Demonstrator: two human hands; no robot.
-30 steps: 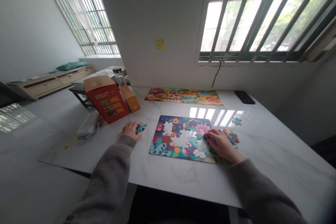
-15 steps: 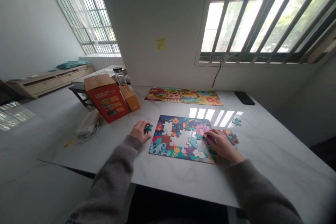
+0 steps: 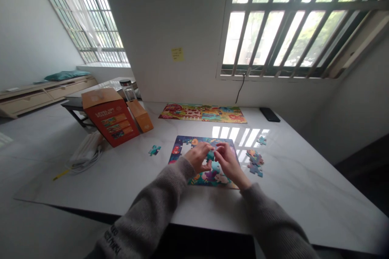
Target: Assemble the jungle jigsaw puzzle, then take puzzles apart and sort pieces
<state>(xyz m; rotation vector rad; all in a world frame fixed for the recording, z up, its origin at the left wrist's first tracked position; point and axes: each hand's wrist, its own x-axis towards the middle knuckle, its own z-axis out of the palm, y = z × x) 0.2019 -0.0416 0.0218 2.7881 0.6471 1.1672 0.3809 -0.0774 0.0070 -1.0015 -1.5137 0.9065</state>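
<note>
Here, above the puzzle point(image 3: 214, 175), a teal piece point(image 3: 210, 155) is pinched between thumb and fingers by the left hand point(image 3: 199, 157)! Right beside it, the right hand point(image 3: 227, 160) is curled; whether the piece is gripped there too cannot be told. Loose pieces point(image 3: 255, 162) are strewn on the counter point(image 3: 215, 204), to the right.

Single head-worn view, forward and down over the table point(image 3: 288, 182).

Left hand point(image 3: 200, 157), right hand point(image 3: 227, 160) hide part of jigsaw puzzle point(image 3: 216, 168) near tabletop point(image 3: 291, 194) front edge. Words on sticky note point(image 3: 177, 54) too small.
</note>
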